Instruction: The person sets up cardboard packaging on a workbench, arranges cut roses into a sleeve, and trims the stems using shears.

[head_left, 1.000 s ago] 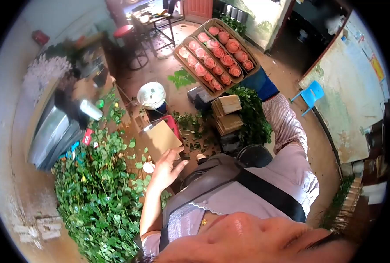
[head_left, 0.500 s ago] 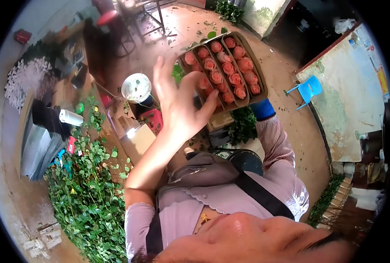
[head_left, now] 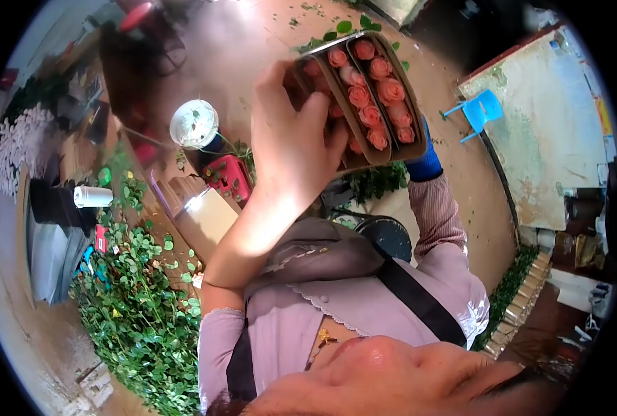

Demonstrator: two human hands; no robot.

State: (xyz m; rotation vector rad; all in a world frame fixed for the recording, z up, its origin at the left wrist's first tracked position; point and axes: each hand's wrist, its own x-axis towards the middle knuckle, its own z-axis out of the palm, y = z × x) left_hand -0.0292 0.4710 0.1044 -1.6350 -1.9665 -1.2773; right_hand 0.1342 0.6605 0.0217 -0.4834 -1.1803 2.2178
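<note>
A bouquet of pink-orange roses [head_left: 369, 114] in brown cardboard is tilted in front of me, its blooms in rows split by cardboard strips. My left hand [head_left: 291, 128] is closed over its left side, with thumb and fingers bent in among the left blooms and some fingertips hidden. Behind the bouquet, my right hand [head_left: 425, 161] bears it from below. Only its blue glove shows at the lower right, and the fingers are hidden. Green leaves [head_left: 344, 28] stick out past the bouquet's far edge.
At left lies a large heap of green leafy stems [head_left: 142, 312], near a white cup [head_left: 92, 197]. A white bucket [head_left: 194, 125] and a pink-red stool [head_left: 227, 177] stand beyond my left arm. A blue chair [head_left: 482, 109] is at right. Leaves litter the floor.
My left hand has gone from spread fingers beside the blooms to fingers bent over the bouquet's left side, hiding the left row. The bouquet has shifted slightly up, and the whole view has turned a little.
</note>
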